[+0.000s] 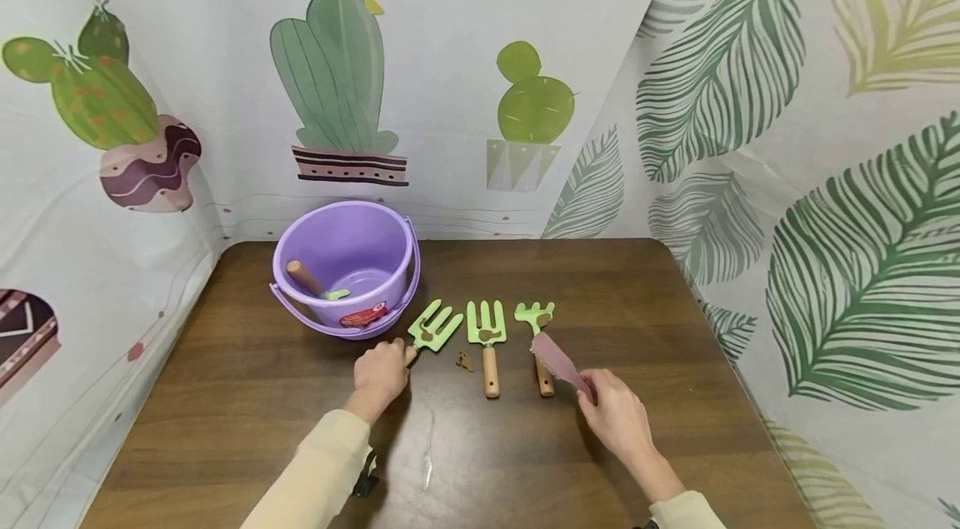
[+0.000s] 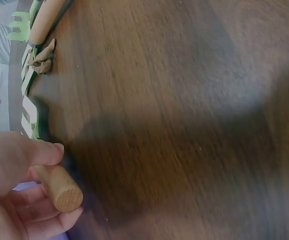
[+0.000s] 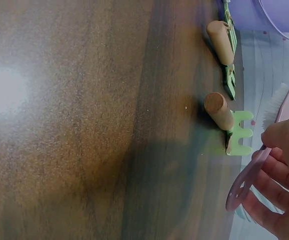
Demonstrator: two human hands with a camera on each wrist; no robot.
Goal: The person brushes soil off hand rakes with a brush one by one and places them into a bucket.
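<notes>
My left hand [image 1: 381, 372] grips the wooden handle [image 2: 64, 190] of a green garden fork [image 1: 435, 326], whose tines point away beside the bucket; a brown smear marks its head. In my right hand [image 1: 617, 414] is a pink brush [image 1: 557, 361] with white bristles [image 3: 274, 106], pinched between thumb and fingers. The brush head overlaps a small green rake [image 1: 544, 375] in the head view. Between the hands lies a second green fork [image 1: 491, 371], with a brown lump on its head. A loose brown clump [image 1: 465, 361] sits on the table just left of it.
A purple bucket [image 1: 345, 217] stands at the back left of the wooden table [image 1: 600, 287], its handle hanging down in front. Inside it leans a wooden-handled tool [image 1: 303, 276] with a green end. Printed cloth [image 1: 450, 54] hangs behind the table.
</notes>
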